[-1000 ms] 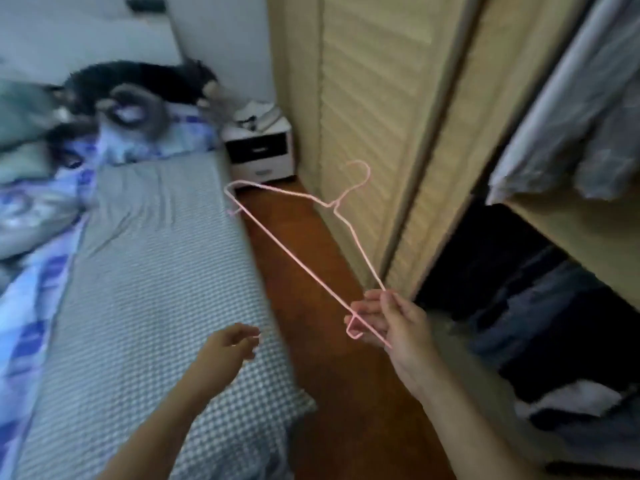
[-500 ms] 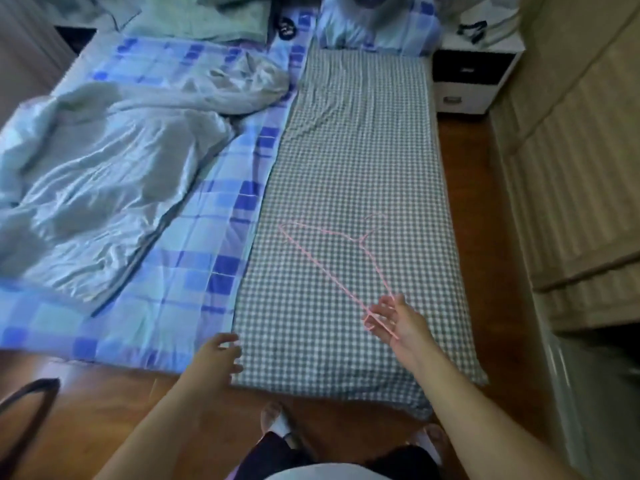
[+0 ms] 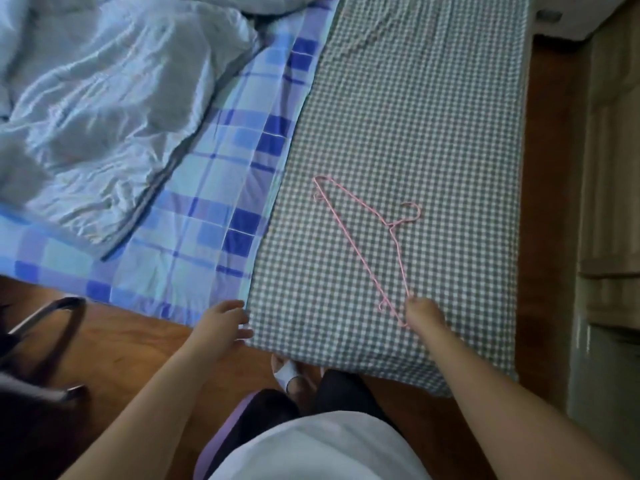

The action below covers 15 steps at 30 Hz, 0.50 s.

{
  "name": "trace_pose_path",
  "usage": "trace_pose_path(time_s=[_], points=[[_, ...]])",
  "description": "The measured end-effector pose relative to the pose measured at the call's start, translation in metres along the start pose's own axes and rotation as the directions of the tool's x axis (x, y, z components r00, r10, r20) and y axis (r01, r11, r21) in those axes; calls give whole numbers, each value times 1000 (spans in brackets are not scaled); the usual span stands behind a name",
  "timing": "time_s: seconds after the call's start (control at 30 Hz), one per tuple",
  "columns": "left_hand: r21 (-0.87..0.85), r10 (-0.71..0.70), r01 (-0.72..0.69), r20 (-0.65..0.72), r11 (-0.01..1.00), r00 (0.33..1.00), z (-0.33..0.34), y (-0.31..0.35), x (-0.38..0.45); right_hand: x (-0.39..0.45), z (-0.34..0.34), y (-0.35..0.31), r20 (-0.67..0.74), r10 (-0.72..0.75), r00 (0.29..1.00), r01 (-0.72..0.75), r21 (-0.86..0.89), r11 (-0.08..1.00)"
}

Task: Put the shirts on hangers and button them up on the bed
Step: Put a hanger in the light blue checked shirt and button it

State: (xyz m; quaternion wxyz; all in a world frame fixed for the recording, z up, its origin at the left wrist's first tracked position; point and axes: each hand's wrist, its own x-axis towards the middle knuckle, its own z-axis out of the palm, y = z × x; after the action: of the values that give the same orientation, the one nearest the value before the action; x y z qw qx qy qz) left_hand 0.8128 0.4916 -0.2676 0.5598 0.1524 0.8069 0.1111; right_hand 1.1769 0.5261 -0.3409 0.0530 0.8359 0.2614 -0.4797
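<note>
A thin pink wire hanger lies low over the grey-and-white checked sheet of the bed, hook pointing right. My right hand pinches its near corner at the foot of the bed. My left hand hovers with relaxed fingers at the bed's foot edge, where the checked sheet meets the blue plaid sheet, and it holds nothing. No shirt is in view.
A crumpled pale grey duvet covers the left of the blue plaid sheet. Wooden floor runs along the foot. A dark bag with handles sits at the left. Wardrobe doors line the right.
I have turned from the wardrobe to look down at the bed. My right hand has carried the hanger down onto the checked sheet. My left hand stays near the foot edge.
</note>
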Motion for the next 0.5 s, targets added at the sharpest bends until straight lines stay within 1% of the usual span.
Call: trace_pose_path(time_s=[0.03, 0.07, 0.1, 0.2, 0.3, 0.33, 0.4, 0.5], points=[[3, -7, 7, 25, 1000, 1000, 3, 2, -5, -5, -3, 1, -25, -74, 997, 71, -109, 992], [17, 3, -4, 42, 1000, 999, 4, 3, -8, -12, -7, 0, -43, -138, 989, 129, -168, 977], [29, 31, -33, 54, 999, 998, 4, 7, -10, -17, -9, -3, -47, -194, 980, 183, -182, 966], [142, 164, -166, 22, 976, 986, -11, 24, -19, -40, -5, -36, 42, -331, 943, 334, -146, 931], [207, 270, -256, -40, 944, 962, -40, 34, -38, -76, 17, -96, 143, -464, 874, 478, -86, 874], [217, 293, -269, -83, 938, 953, -53, 34, -45, -92, 27, -118, 170, -516, 840, 533, -74, 843], [196, 321, -287, -171, 938, 932, -84, 29, -61, -130, 50, -158, 211, -638, 740, 662, -63, 747], [109, 329, -311, -275, 944, 903, -140, 9, -86, -192, 87, -209, 286, -781, 555, 821, -42, 569]])
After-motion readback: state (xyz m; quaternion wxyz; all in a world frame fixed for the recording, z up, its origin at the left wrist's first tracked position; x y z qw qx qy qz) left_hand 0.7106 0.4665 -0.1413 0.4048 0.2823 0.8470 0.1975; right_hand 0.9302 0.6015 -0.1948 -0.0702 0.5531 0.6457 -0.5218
